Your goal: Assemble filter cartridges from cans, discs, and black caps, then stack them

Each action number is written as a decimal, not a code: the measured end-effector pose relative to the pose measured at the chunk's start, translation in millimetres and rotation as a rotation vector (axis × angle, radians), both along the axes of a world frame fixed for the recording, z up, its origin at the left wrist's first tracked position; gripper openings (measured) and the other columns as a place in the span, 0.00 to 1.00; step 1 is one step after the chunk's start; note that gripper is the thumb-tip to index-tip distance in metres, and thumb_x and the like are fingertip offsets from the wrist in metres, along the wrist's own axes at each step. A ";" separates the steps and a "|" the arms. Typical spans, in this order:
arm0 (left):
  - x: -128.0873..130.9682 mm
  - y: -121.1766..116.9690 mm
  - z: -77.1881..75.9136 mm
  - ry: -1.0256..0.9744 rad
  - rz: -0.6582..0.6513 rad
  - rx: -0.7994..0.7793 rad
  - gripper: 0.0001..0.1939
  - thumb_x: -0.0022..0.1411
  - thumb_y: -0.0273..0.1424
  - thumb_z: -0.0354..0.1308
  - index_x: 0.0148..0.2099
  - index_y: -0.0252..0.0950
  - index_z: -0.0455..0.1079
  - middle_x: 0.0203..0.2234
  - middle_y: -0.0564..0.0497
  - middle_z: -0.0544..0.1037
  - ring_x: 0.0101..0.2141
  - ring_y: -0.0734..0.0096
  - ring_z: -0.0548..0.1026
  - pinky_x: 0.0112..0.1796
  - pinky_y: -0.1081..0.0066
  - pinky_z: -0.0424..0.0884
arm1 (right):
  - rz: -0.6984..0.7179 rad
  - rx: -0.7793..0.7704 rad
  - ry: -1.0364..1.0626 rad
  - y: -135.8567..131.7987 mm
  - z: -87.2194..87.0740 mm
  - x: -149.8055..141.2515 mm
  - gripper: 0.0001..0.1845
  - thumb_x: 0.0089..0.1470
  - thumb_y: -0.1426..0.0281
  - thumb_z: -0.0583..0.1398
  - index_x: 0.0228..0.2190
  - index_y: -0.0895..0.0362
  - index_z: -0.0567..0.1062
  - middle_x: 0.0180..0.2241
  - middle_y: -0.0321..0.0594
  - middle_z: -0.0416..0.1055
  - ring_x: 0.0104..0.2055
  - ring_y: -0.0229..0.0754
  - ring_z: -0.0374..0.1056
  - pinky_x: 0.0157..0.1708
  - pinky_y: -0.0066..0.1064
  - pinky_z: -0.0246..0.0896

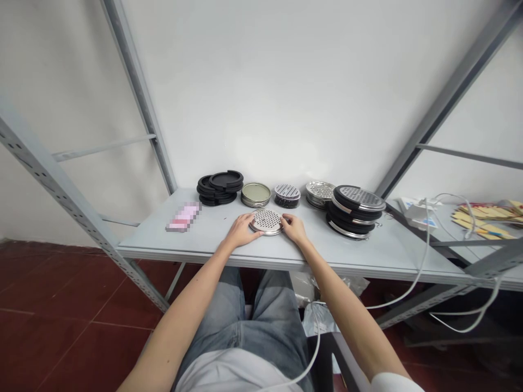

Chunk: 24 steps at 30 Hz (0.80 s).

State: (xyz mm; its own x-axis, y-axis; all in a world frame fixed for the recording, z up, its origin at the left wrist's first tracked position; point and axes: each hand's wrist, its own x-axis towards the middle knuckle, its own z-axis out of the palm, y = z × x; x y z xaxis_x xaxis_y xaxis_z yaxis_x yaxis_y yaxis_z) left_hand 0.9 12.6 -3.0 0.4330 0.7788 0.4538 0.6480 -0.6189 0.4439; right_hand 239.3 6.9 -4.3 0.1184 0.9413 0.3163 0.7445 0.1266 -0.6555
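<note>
A round silver metal disc (267, 220) with a perforated face lies flat on the grey shelf, or just above it; I cannot tell which. My left hand (241, 232) grips its left rim, thumb at the near edge and fingers along the side. On the opposite rim, the bent fingers of my right hand (294, 228) hold the disc. Right behind it sit a stack of gold-faced round metal pieces (256, 193) and a pile of slotted silver discs (287, 193).
Black rings (223, 185) are piled at the back left, near a pixelated pink item (183, 216). To the right stand perforated metal discs (320, 190) and a tall stack of black-rimmed discs (354, 212). Metal uprights (139, 87) frame the shelf. A white cable (420, 267) hangs at the right.
</note>
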 end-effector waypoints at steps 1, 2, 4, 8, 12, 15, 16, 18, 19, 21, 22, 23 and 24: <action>0.0 0.2 -0.3 -0.005 -0.015 0.003 0.38 0.54 0.46 0.64 0.63 0.35 0.60 0.57 0.40 0.68 0.58 0.52 0.64 0.59 0.57 0.59 | 0.015 0.008 0.001 -0.5 0.3 -0.5 0.18 0.59 0.64 0.53 0.40 0.58 0.79 0.47 0.45 0.76 0.49 0.46 0.71 0.50 0.33 0.63; 0.0 0.3 -0.5 -0.011 -0.024 0.003 0.39 0.54 0.46 0.64 0.63 0.35 0.60 0.58 0.40 0.68 0.59 0.52 0.64 0.59 0.57 0.59 | 0.023 0.016 0.006 -0.8 0.4 -0.8 0.18 0.58 0.64 0.53 0.40 0.59 0.79 0.46 0.45 0.77 0.48 0.46 0.71 0.50 0.33 0.63; 0.2 0.3 -0.3 -0.028 -0.022 -0.004 0.40 0.54 0.46 0.65 0.64 0.35 0.59 0.59 0.39 0.67 0.59 0.51 0.63 0.59 0.56 0.59 | 0.014 0.017 0.027 -0.8 -0.2 -1.0 0.18 0.58 0.64 0.54 0.42 0.60 0.78 0.45 0.47 0.77 0.46 0.47 0.72 0.49 0.34 0.64; 0.4 -1.2 1.2 -0.048 -0.013 -0.040 0.42 0.53 0.46 0.65 0.65 0.36 0.57 0.56 0.39 0.69 0.57 0.50 0.66 0.57 0.55 0.62 | -0.037 -0.002 0.067 0.9 -2.5 -0.4 0.20 0.56 0.64 0.57 0.45 0.63 0.77 0.45 0.50 0.77 0.46 0.49 0.73 0.49 0.35 0.64; 0.0 -2.4 1.4 -0.056 -0.012 -0.061 0.41 0.54 0.45 0.65 0.65 0.37 0.57 0.53 0.41 0.72 0.55 0.51 0.68 0.56 0.55 0.63 | -0.034 0.022 0.079 1.9 -4.5 0.5 0.19 0.55 0.65 0.57 0.44 0.62 0.78 0.43 0.50 0.78 0.45 0.49 0.74 0.48 0.36 0.65; -0.7 -2.5 1.0 -0.065 -0.007 -0.083 0.41 0.53 0.45 0.66 0.65 0.38 0.57 0.54 0.41 0.72 0.56 0.50 0.67 0.56 0.55 0.63 | -0.017 0.039 0.109 1.7 -5.0 1.0 0.18 0.55 0.65 0.58 0.43 0.62 0.79 0.43 0.49 0.78 0.44 0.49 0.74 0.48 0.37 0.65; -1.0 -2.7 1.0 -0.068 -0.005 -0.095 0.41 0.53 0.45 0.66 0.65 0.38 0.56 0.55 0.41 0.71 0.56 0.50 0.67 0.56 0.55 0.62 | -0.010 0.045 0.124 1.5 -5.1 1.1 0.18 0.54 0.65 0.58 0.42 0.62 0.79 0.42 0.49 0.78 0.44 0.49 0.74 0.48 0.37 0.66; -1.6 -3.2 1.5 -0.077 -0.003 -0.118 0.44 0.53 0.46 0.66 0.67 0.38 0.53 0.57 0.39 0.68 0.58 0.49 0.65 0.57 0.54 0.61 | -0.001 0.054 0.159 1.6 -5.3 1.3 0.18 0.54 0.66 0.58 0.42 0.62 0.79 0.42 0.50 0.78 0.43 0.49 0.74 0.48 0.38 0.66; -2.0 -3.6 1.8 -0.083 -0.003 -0.127 0.46 0.53 0.46 0.66 0.68 0.38 0.51 0.59 0.39 0.67 0.58 0.49 0.64 0.57 0.54 0.61 | -0.001 0.058 0.179 1.8 -5.5 1.4 0.18 0.53 0.66 0.58 0.42 0.62 0.79 0.42 0.50 0.78 0.43 0.49 0.74 0.48 0.38 0.66; -2.5 -4.5 2.5 -0.091 -0.005 -0.136 0.49 0.53 0.47 0.65 0.69 0.38 0.46 0.60 0.38 0.64 0.60 0.48 0.63 0.57 0.54 0.60 | -0.008 0.062 0.226 2.5 -6.2 1.7 0.18 0.52 0.66 0.59 0.41 0.63 0.79 0.42 0.51 0.78 0.42 0.49 0.75 0.47 0.38 0.67; -2.7 -4.8 2.7 -0.090 -0.009 -0.136 0.50 0.53 0.48 0.65 0.70 0.38 0.45 0.60 0.37 0.64 0.60 0.48 0.63 0.57 0.54 0.60 | -0.015 0.064 0.251 2.9 -6.7 1.9 0.18 0.52 0.66 0.59 0.41 0.63 0.79 0.41 0.51 0.78 0.41 0.48 0.75 0.47 0.38 0.68; -2.7 -5.0 2.7 -0.086 -0.013 -0.133 0.52 0.53 0.48 0.65 0.70 0.37 0.43 0.60 0.37 0.64 0.60 0.48 0.63 0.57 0.54 0.60 | -0.022 0.067 0.275 3.5 -7.3 2.2 0.18 0.51 0.67 0.59 0.41 0.62 0.79 0.41 0.51 0.78 0.41 0.48 0.75 0.46 0.39 0.68; -2.8 -5.0 2.6 -0.080 -0.018 -0.127 0.52 0.53 0.49 0.65 0.70 0.37 0.42 0.60 0.36 0.64 0.60 0.48 0.63 0.57 0.54 0.60 | -0.029 0.068 0.295 3.9 -7.9 2.6 0.17 0.51 0.67 0.59 0.41 0.62 0.79 0.41 0.50 0.78 0.41 0.48 0.75 0.46 0.39 0.68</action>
